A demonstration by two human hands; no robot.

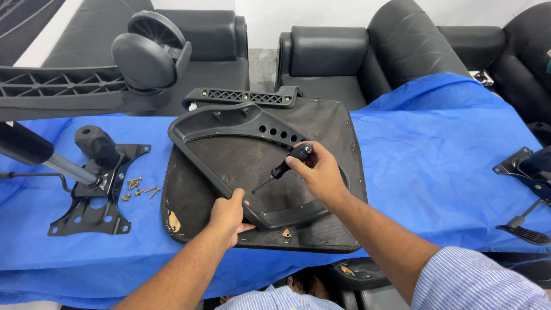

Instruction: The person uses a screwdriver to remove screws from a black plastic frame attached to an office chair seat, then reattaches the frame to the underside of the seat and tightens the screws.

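Observation:
An upturned black chair seat [321,138] lies on the blue cloth [436,161]. A black plastic armrest frame [229,123] rests on it. My left hand [227,215] grips the near edge of that frame. My right hand [321,172] holds a black-handled screwdriver [287,166], its tip pointing down-left at the frame's near bar. A second armrest piece [244,96] lies at the seat's far edge.
A black metal tilt mechanism with gas cylinder [94,183] lies at left, loose screws [140,188] beside it. A chair base leg with caster [146,54] reaches in from the upper left. Black armchairs [367,57] stand behind. Another mechanism [525,172] sits at right.

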